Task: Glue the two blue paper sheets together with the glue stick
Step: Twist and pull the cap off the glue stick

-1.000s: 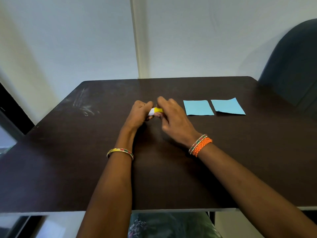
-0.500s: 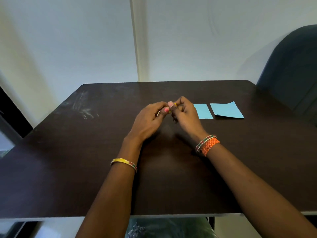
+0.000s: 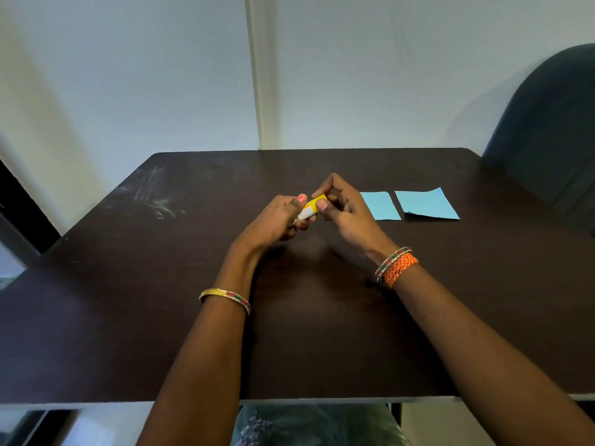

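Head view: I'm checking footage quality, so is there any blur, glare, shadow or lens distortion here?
Head view: mostly sharp; the glue stick and both hands, left hand and right hand, read clearly. Soft shadows fall on the table beneath the hands. Pale smudges catch light at the table's far left. Wide-angle bending curves the wall seam and stretches the forearms.

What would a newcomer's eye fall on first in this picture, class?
First, the two hands meeting over the middle of the dark table: the left hand grips the body of a yellow glue stick, and the right hand pinches its yellow end. Next, two blue paper sheets lie side by side, apart, just right of the hands. Bright bangles circle the right wrist.
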